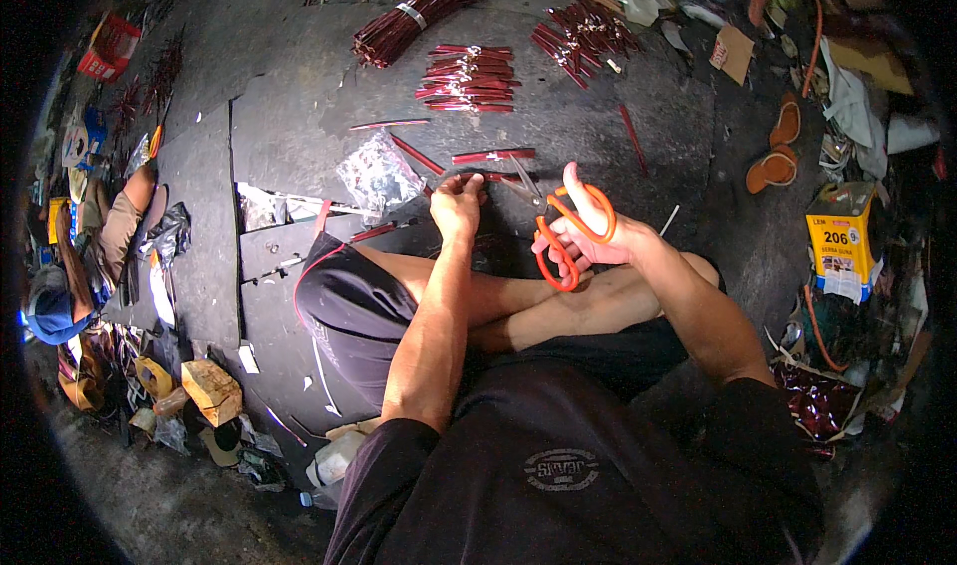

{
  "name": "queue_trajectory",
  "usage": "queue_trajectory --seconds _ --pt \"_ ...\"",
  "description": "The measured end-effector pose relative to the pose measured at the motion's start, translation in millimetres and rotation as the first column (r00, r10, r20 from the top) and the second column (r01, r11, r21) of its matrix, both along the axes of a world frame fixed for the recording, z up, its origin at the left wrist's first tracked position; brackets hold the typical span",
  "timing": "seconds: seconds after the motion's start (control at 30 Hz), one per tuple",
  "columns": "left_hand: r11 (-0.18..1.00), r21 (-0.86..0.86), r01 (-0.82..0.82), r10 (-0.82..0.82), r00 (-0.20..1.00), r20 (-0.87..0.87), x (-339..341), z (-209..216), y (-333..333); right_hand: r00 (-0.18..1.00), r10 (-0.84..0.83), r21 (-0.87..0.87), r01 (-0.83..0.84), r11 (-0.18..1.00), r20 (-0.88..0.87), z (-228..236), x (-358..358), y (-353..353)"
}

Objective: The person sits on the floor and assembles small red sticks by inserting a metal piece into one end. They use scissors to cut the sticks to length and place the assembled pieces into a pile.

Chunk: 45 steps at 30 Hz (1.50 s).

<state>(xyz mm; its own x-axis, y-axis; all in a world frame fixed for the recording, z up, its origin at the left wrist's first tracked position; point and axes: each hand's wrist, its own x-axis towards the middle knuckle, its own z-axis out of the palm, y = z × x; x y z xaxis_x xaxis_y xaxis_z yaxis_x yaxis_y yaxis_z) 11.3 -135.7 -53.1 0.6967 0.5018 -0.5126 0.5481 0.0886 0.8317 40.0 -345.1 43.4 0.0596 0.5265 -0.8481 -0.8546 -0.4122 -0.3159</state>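
My left hand [457,208] pinches a dark red, shiny wrapped stick [494,176], whose end pokes out to the right of the fingertips. In my right hand [610,246] is a pair of scissors [539,205] with orange loop handles. The thumb sits at the upper loop and the fingers at the lower one. The blades stand apart beside the stick's end; whether they touch it I cannot tell. Just beyond lies another red stick [493,155]. A clear plastic bag [379,174] with small silvery contents rests left of my left hand.
Farther off lie a stack of red sticks [469,78], a banded bundle [414,18] and a loose heap [588,41]. Sandals [773,169] and a yellow can [839,241] stand right. At the left edge sits another person [115,231]. A wooden block [211,392] lies lower left.
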Motion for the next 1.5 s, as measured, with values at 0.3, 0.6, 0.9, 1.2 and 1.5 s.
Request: queue_trajectory --seconds 0.3,0.6,0.9,1.2,1.5 --pt "0.999 -0.046 -0.022 0.022 1.0 -0.005 -0.8 -8.0 -0.1 0.999 0.011 -0.007 -0.01 1.0 0.031 -7.8 -1.2 1.1" --pt "0.995 0.094 -0.028 0.022 0.997 0.068 -4.9 -12.2 -4.9 0.996 0.072 -0.054 -0.075 0.996 -0.051 -9.1 17.5 4.7" --pt "0.522 -0.807 0.276 -0.264 0.952 0.155 -34.7 28.8 -45.0 0.929 0.357 -0.086 -0.365 0.927 -0.095 14.8 71.5 35.8" --pt "0.445 -0.879 0.169 -0.201 0.976 0.086 -27.8 37.2 -44.7 0.922 0.338 -0.171 -0.37 0.913 -0.187 -0.6 79.8 56.2" --pt "0.604 -0.739 0.298 -0.303 0.944 0.132 -43.4 10.9 -41.6 0.99 0.137 -0.157 -0.131 0.979 0.028 -9.5 23.5 37.0"
